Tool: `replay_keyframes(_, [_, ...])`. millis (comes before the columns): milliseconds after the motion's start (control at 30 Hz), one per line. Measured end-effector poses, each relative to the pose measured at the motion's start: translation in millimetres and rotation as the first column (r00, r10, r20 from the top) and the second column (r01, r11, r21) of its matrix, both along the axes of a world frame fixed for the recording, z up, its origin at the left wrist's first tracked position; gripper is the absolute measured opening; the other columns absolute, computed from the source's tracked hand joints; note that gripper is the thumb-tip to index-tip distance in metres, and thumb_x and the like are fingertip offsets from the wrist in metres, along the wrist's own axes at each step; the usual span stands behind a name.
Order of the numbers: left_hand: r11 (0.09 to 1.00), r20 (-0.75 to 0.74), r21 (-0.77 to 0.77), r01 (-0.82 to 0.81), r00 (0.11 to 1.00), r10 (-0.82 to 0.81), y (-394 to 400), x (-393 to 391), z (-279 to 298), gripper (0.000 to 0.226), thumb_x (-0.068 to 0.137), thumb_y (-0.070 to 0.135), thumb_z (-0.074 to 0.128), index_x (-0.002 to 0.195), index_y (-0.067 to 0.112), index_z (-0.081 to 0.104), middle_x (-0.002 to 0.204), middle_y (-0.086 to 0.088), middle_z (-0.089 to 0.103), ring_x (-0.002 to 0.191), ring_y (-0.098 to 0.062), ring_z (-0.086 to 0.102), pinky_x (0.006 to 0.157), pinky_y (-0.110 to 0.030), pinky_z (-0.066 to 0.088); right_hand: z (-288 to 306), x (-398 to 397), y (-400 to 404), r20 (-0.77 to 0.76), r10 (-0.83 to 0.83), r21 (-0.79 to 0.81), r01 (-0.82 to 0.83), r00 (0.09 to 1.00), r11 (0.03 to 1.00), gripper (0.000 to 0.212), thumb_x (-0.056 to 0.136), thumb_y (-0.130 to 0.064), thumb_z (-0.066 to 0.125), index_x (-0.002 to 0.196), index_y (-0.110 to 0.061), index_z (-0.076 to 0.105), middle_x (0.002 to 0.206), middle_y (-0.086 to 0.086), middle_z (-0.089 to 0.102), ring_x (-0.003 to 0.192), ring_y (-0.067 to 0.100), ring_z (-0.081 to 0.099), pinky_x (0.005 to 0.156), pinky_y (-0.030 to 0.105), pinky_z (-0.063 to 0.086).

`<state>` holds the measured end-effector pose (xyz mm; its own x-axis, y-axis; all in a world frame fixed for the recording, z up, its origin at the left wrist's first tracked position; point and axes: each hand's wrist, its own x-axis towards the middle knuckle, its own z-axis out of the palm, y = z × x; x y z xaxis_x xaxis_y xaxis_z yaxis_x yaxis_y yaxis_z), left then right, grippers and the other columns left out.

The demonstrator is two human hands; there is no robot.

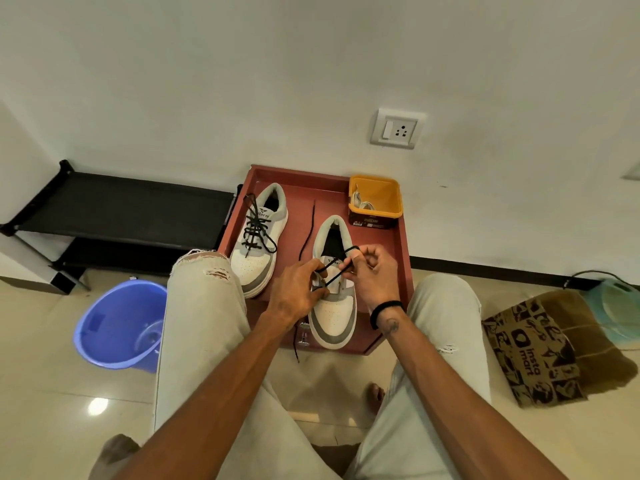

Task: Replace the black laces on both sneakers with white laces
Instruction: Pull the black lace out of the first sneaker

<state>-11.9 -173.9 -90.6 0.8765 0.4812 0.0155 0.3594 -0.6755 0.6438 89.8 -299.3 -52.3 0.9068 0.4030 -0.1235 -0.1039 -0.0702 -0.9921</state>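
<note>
Sneakers sit side by side on a low red table, toes toward the seated person, which keeps the eyelets within easy reach. The left sneaker is fully laced in black. The right sneaker is partly unlaced, a loose end of its black lace trailing across the table. White laces wait in a yellow tub at the far corner. The left hand pinches the lace low by the eyelets; the right hand, fingers curled, pulls a loop of it upward, seemingly drawing it out.
</note>
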Motion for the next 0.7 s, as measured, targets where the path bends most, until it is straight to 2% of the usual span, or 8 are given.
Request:
replay_keyframes(67, [1.0,0.007,0.001,-0.002,1.0,0.002,1.0,-0.2,-1.8,0.038,0.079,0.034,0.087,0.109,0.031,0.064,0.106,0.009,0.068,0.091,-0.012,0.063,0.075,-0.037,0.057,9.4,4.6,-0.4,0.002,-0.026,0.019,0.026,1.0,0.999,0.004,0.101,-0.008,0.059,0.098,-0.009,0.059,0.08,0.014,0.071,0.074,0.024,0.072,0.073,0.041,0.062])
replay_keyframes(233, [1.0,-0.004,0.029,-0.008,1.0,0.008,3.8,0.5,-6.4,0.038,0.077,0.039,0.086,0.105,0.037,0.062,0.102,0.012,0.068,0.094,-0.016,0.062,0.074,-0.039,0.056,40.4,20.6,0.7,0.051,-0.022,0.015,0.021,0.998,1.0,0.002,0.103,-0.007,0.056,0.103,-0.005,0.056,0.077,0.011,0.067,0.062,0.014,0.067,0.058,0.024,0.056])
replay_keyframes(367, [0.999,-0.022,0.042,-0.015,1.0,0.016,3.0,3.4,-8.3,0.036,0.077,0.041,0.086,0.103,0.038,0.06,0.1,0.015,0.067,0.094,-0.019,0.06,0.077,-0.04,0.054,58.3,29.4,1.5,0.042,-0.037,0.061,0.035,0.998,0.998,0.004,0.102,-0.005,0.056,0.1,-0.007,0.054,0.072,0.006,0.062,0.053,0.011,0.057,0.057,0.03,0.055])
replay_keyframes(467, [0.999,-0.005,0.034,-0.018,1.0,0.018,4.7,5.2,-8.3,0.037,0.076,0.042,0.086,0.101,0.039,0.059,0.096,0.016,0.065,0.091,-0.018,0.061,0.074,-0.039,0.055,71.6,40.4,1.5,0.035,-0.013,0.07,0.01,0.999,0.997,0.006,0.101,-0.011,0.062,0.097,-0.011,0.057,0.073,0.005,0.064,0.052,0.007,0.053,0.053,0.027,0.05])
replay_keyframes(500, [0.999,-0.004,0.033,-0.021,1.0,0.021,5.8,5.8,-8.8,0.037,0.075,0.042,0.087,0.1,0.038,0.059,0.094,0.016,0.065,0.089,-0.017,0.061,0.072,-0.038,0.054,74.0,43.8,1.1,0.087,0.042,0.012,-0.044,0.995,0.999,0.007,0.099,-0.013,0.065,0.095,-0.013,0.059,0.075,0.005,0.066,0.054,0.006,0.055,0.055,0.025,0.05])
replay_keyframes(567, [0.999,0.004,0.028,-0.018,1.0,0.018,6.3,6.4,-6.6,0.035,0.075,0.039,0.088,0.098,0.036,0.061,0.09,0.016,0.063,0.085,-0.016,0.062,0.07,-0.036,0.052,71.6,46.4,0.1,0.26,0.237,-0.225,-0.18,0.936,0.958,0.004,0.096,-0.018,0.07,0.094,-0.017,0.066,0.082,0.004,0.071,0.063,0.004,0.062,0.062,0.02,0.052])
replay_keyframes(633, [0.999,0.011,0.029,-0.023,1.0,0.023,5.7,6.6,-6.3,0.035,0.075,0.038,0.088,0.098,0.035,0.063,0.087,0.016,0.063,0.084,-0.016,0.063,0.069,-0.034,0.052,60.0,41.4,-1.5,0.354,0.478,-0.511,-0.262,0.804,0.819,0.003,0.092,-0.023,0.073,0.091,-0.02,0.072,0.086,-0.001,0.073,0.076,0.006,0.066,0.071,0.02,0.054])
replay_keyframes(700, [0.999,0.014,0.028,-0.027,1.0,0.026,3.7,6.2,-6.4,0.037,0.074,0.039,0.089,0.1,0.037,0.063,0.088,0.014,0.066,0.084,-0.017,0.064,0.067,-0.033,0.052,42.1,32.9,-4.6,0.304,0.669,-0.737,-0.277,0.678,0.616,0.006,0.089,-0.023,0.077,0.093,-0.02,0.076,0.09,-0.002,0.073,0.084,0.011,0.067,0.077,0.028,0.056])
